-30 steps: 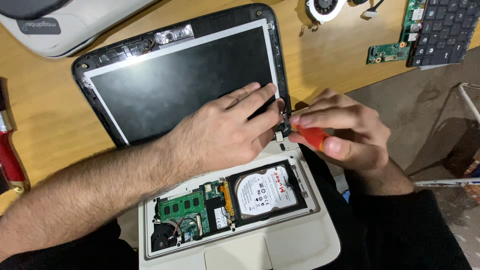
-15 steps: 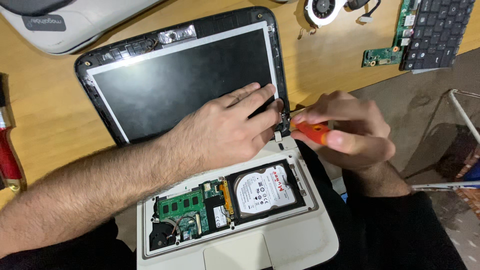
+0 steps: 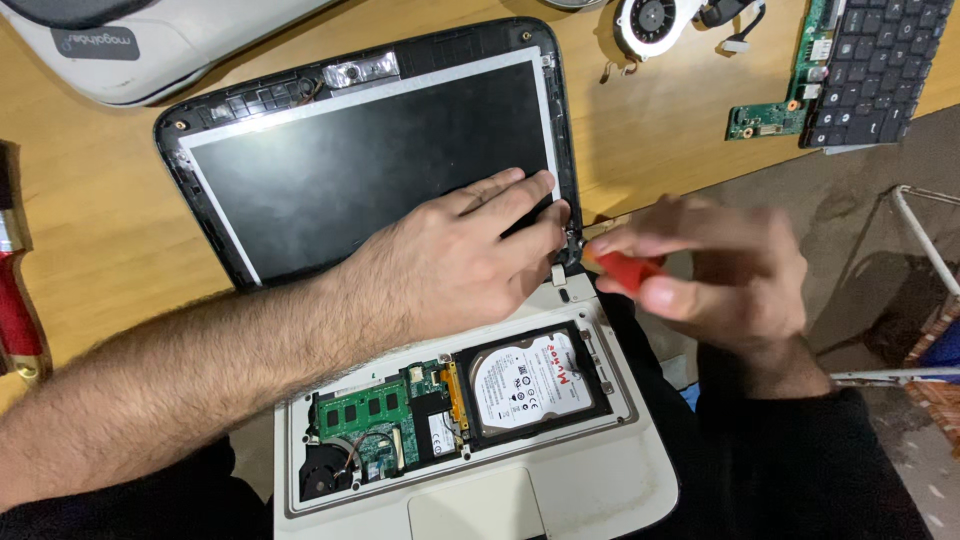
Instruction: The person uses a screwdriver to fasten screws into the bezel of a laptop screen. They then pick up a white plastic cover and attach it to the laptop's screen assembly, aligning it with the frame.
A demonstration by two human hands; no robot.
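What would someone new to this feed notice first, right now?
The opened white laptop at centre, keyboard removed, with its hard drive and green memory module exposed. The left hand lies flat on the dark screen near its right hinge, where the blurred right hand works a red-handled screwdriver. A loose fan and detached keyboard lie on the wooden table, top right.

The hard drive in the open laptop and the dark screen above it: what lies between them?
In the head view, the left hand lies flat between the hard drive and the screen, fingers reaching the right hinge.
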